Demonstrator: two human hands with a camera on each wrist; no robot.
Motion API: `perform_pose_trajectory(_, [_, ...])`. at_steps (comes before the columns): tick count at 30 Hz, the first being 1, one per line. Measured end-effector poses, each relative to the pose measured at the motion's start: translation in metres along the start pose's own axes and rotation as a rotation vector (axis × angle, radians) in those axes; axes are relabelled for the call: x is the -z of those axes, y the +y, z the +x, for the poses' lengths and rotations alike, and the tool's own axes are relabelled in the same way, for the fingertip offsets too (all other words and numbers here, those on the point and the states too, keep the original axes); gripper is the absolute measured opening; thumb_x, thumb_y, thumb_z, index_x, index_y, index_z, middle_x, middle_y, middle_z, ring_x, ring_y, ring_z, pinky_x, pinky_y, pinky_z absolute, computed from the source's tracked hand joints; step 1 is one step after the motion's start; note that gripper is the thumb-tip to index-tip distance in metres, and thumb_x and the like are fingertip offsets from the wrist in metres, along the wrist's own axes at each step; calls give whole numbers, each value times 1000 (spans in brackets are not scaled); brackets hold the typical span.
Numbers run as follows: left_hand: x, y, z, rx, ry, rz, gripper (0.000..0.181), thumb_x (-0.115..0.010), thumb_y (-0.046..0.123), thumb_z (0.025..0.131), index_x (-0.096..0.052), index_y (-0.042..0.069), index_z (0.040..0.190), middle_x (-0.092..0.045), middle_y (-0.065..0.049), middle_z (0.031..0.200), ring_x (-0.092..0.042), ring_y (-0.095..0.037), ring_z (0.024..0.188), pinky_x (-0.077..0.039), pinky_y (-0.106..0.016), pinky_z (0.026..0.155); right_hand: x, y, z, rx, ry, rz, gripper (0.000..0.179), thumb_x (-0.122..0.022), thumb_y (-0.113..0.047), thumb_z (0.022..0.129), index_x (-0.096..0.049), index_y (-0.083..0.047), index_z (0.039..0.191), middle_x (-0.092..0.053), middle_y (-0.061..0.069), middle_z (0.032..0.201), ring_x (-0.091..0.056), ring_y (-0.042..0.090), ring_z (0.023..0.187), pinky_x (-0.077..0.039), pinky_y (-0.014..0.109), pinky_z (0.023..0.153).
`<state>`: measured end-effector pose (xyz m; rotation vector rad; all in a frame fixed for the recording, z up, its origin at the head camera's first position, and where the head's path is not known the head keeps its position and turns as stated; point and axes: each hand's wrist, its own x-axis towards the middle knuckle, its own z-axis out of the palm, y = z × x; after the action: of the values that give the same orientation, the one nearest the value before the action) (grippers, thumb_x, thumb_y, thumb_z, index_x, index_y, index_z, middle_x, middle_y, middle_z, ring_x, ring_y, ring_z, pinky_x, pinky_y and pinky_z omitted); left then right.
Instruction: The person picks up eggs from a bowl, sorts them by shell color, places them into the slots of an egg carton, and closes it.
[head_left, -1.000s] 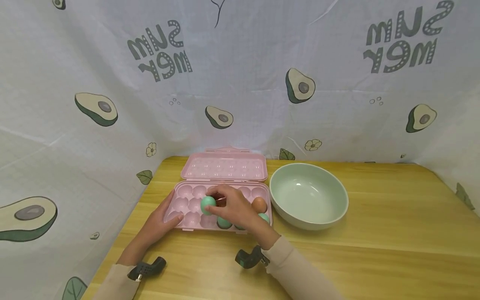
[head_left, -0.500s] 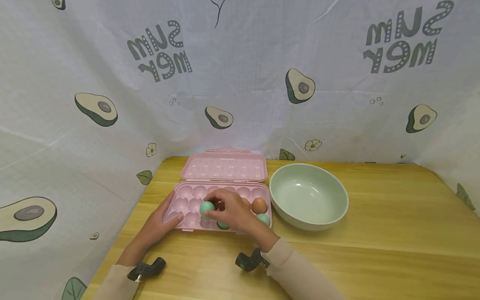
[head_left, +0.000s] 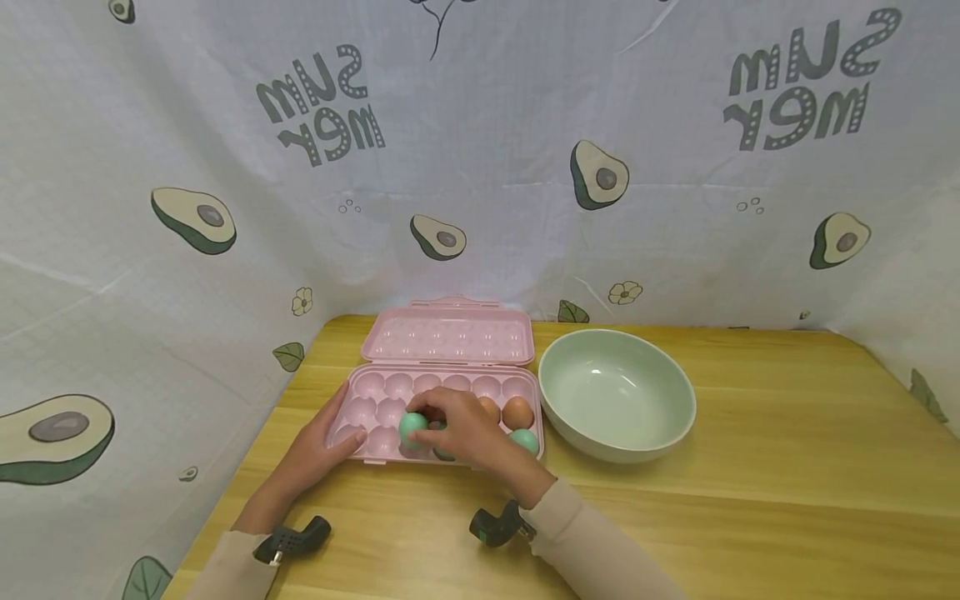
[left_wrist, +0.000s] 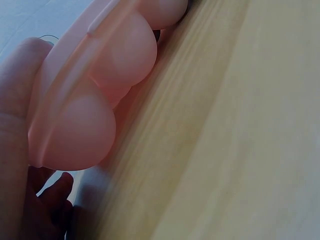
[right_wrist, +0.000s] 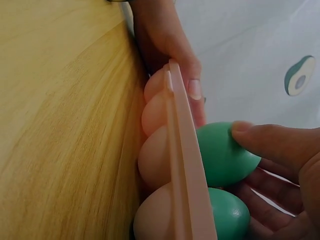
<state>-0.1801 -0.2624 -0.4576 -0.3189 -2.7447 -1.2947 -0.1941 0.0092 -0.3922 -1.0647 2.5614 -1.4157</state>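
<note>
A pink egg carton (head_left: 383, 442) lies with its lid (head_left: 447, 337) folded back on the table. My left hand (head_left: 318, 447) grips its left end, thumb over the front left corner. In the right wrist view, my right hand (right_wrist: 285, 170) pinches a green egg (right_wrist: 222, 150) between thumb and fingers, right at the carton's front rim. Another green egg (right_wrist: 229, 212) sits in the cup beside it. Brown eggs (head_left: 517, 412) and a green egg (head_left: 524, 441) rest in cups at the right end. My right hand hides some middle cups.
A large pale green bowl (head_left: 617, 395) stands close against the carton's right side. Behind the wooden table (head_left: 787, 433) hangs a white curtain (head_left: 510, 208) printed with avocados. Each wrist carries a black camera mount (head_left: 294, 539).
My right hand has lowered the green egg toward a front-row cup, moving slightly forward to the rim. The left hand stays on the carton's end.
</note>
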Motion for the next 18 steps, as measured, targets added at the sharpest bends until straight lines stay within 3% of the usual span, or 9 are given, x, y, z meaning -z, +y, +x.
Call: perform_pose_trajectory(18, [0, -1, 1, -6, -1, -8, 87, -67, 37, 88, -17, 15, 156, -24, -19, 156, -24, -42, 141, -20, -61, 111, -3, 0, 0, 12, -15, -119, 23, -78, -12, 81, -68, -11, 101, -65, -3, 100, -61, 14, 91, -51, 22, 84])
